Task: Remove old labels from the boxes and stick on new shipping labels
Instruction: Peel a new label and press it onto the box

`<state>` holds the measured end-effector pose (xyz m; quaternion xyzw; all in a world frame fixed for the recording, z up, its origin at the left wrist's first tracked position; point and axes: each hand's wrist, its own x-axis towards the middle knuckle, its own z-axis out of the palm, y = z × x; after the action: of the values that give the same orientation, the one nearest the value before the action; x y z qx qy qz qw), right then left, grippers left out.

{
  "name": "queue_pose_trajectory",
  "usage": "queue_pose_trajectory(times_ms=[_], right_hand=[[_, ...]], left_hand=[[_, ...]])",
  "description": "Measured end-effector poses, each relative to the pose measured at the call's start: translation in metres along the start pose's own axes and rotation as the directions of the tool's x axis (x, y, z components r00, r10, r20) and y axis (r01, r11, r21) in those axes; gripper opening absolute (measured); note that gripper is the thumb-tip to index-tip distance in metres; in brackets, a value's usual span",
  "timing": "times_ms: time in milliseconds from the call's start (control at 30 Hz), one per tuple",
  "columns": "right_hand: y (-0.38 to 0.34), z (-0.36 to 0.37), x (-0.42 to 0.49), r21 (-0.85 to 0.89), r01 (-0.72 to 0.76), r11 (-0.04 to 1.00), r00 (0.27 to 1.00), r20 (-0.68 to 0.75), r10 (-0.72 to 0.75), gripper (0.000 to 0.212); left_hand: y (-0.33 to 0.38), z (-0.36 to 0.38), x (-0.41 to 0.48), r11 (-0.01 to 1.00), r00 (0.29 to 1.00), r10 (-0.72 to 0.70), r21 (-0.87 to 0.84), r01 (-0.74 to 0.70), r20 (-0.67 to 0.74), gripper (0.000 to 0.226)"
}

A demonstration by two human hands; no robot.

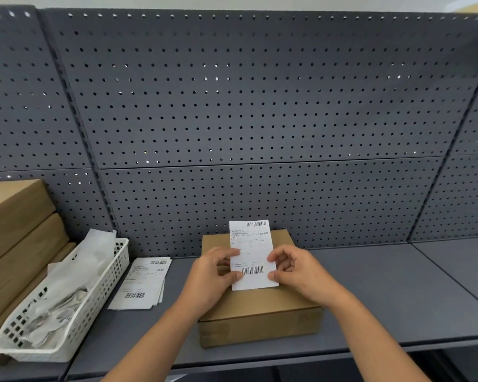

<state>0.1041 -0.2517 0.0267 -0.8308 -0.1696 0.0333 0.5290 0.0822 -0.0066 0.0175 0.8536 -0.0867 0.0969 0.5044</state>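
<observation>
While hands (213,274) (297,268) pinch the label (250,244), it perhaps touches the box (260,307).

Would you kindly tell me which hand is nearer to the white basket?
Left. The left hand pinches the label by its left edge, on the side toward the white basket; the right hand pinches the right edge, farther away across the label.

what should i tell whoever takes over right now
Left hand and right hand both pinch one shipping label by its side edges, over the cardboard box on the shelf.
No old label shows on the box top.
To do: stick this label down.
Spare labels lie left of the box, beside the white basket of paper scraps; more boxes are stacked far left.
</observation>
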Motion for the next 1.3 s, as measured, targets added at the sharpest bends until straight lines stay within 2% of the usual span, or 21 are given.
queue_pose_trajectory(times_ms=[300,500,667,867,967,1133,1300], right_hand=[[0.001,0.006,-0.002,-0.079,-0.021,0.997,1.0,-0.021,0.019,0.028],[-0.002,0.017,-0.006,-0.133,-0.015,0.991,0.993,-0.118,-0.001,0.025],[0.001,0.029,-0.007,-0.255,-0.053,0.966,0.976,-0.22,-0.004,0.043],[-0.001,0.036,-0.011,-0.413,-0.049,0.909,0.984,-0.174,-0.027,0.078],[-0.001,0.038,-0.01,-0.423,-0.021,0.906,0.982,-0.18,-0.062,0.085],[0.004,0.044,-0.008,-0.544,-0.088,0.835,0.975,-0.217,-0.039,0.079],[0.005,0.044,-0.006,-0.539,-0.136,0.831,0.969,-0.246,-0.001,0.059]], left_hand=[[-0.006,0.004,-0.004,0.999,1.0,-0.014,-0.043,0.013,-0.014,0.045],[-0.006,0.008,-0.007,0.998,1.0,0.005,-0.057,-0.006,-0.018,0.056],[-0.007,0.01,-0.009,1.0,0.999,0.026,0.01,-0.026,-0.033,0.061],[-0.005,0.014,-0.012,0.999,0.998,0.035,0.014,-0.034,-0.051,0.053],[-0.007,0.014,-0.012,0.999,0.998,0.025,0.04,-0.023,-0.052,0.048],[-0.011,0.014,-0.011,0.997,0.998,0.04,0.064,-0.038,-0.04,0.043],[-0.012,0.016,-0.01,0.996,0.998,0.047,0.083,-0.044,-0.033,0.037]])
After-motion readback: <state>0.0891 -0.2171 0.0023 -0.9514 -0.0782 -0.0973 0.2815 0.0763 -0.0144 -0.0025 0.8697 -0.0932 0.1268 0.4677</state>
